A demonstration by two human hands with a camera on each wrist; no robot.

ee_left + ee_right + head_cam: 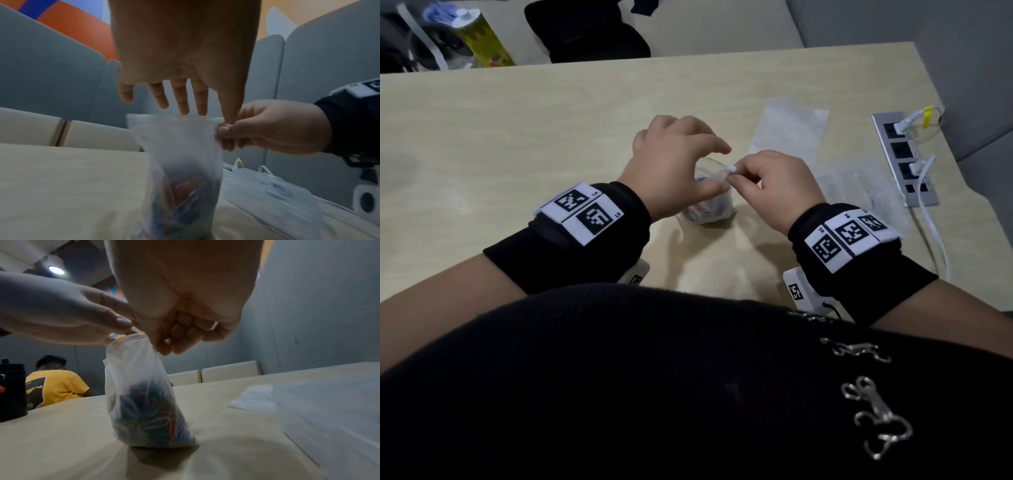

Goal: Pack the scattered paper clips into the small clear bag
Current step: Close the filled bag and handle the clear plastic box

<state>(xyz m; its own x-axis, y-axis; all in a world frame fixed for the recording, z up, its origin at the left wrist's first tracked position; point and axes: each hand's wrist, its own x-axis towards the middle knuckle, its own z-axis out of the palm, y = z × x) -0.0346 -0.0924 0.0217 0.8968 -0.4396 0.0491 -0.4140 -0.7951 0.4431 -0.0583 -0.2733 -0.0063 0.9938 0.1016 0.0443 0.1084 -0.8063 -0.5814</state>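
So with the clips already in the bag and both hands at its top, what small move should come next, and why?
Probably press the mouth shut along its top edge. The small clear bag stands on the table with the paper clips heaped at its bottom; the right hand pinches one top corner, the left hand holds the rim beside it, and no loose clips show.

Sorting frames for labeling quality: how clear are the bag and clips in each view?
Head view: dim, small clear bag mostly hidden behind the left hand and right hand. Left wrist view: bag motion-blurred, paper clips smeared colours. Right wrist view: sharpest, clip outlines readable, bag's shadow on the table.
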